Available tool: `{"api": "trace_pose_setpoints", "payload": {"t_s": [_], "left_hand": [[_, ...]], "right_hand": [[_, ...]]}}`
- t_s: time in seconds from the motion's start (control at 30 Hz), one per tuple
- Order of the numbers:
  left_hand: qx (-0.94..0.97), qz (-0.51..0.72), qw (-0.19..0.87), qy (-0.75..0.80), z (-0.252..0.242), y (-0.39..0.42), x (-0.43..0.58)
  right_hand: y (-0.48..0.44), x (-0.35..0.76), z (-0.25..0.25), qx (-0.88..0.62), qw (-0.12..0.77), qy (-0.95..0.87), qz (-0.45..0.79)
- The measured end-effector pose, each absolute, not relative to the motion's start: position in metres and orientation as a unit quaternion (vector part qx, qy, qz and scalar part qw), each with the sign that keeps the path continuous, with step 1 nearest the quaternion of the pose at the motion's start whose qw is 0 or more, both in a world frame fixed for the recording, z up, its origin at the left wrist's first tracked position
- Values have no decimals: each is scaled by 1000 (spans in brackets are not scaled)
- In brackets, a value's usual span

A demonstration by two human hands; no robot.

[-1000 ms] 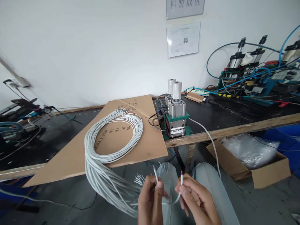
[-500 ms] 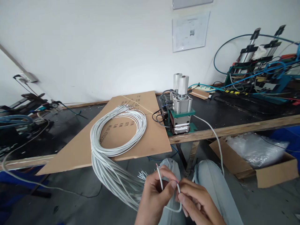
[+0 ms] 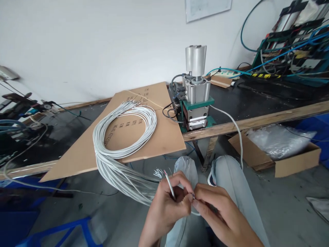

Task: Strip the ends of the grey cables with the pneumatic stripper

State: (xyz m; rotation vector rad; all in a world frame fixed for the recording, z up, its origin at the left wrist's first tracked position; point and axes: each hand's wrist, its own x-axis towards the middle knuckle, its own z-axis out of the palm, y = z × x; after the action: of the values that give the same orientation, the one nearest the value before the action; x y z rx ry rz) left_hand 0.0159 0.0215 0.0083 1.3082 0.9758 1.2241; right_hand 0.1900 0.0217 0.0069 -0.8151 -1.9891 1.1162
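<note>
Above my lap, my left hand (image 3: 174, 200) is closed around a white cable (image 3: 169, 185), whose end with a reddish tip sticks up past the fingers. My right hand (image 3: 216, 209) pinches close against the left thumb, at a small dark bit of the cable's other visible part; the fingers hide most of it. A loop of cable shows just under the hands. To the left, a big coiled bundle of white cables (image 3: 123, 154) lies on a cardboard sheet (image 3: 164, 144), its lower strands hanging off the edge towards my left wrist.
A pneumatic press (image 3: 196, 92) with two metal cylinders stands at the bench edge (image 3: 257, 120). An open cardboard box (image 3: 295, 166) holding clear plastic sits on the floor at right. More machines (image 3: 290, 41) with blue hoses stand at the back right. A blue stool (image 3: 69, 231) is at lower left.
The view has tilted down, bringing the blue stool into sight. My hands have drawn closer together, and the right fingers now pinch at the left thumb tip.
</note>
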Motion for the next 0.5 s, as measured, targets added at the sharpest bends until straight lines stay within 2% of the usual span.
{"api": "trace_pose_setpoints", "payload": {"t_s": [0.2, 0.33, 0.5], "left_hand": [[583, 459, 535, 404, 8, 22, 14], [526, 525, 559, 368, -1, 22, 21], [405, 632, 614, 243, -28, 17, 37]], "right_hand": [[25, 195, 11, -314, 324, -774, 445], [28, 192, 1, -307, 395, -730, 465], [28, 178, -26, -246, 461, -615, 591]]}}
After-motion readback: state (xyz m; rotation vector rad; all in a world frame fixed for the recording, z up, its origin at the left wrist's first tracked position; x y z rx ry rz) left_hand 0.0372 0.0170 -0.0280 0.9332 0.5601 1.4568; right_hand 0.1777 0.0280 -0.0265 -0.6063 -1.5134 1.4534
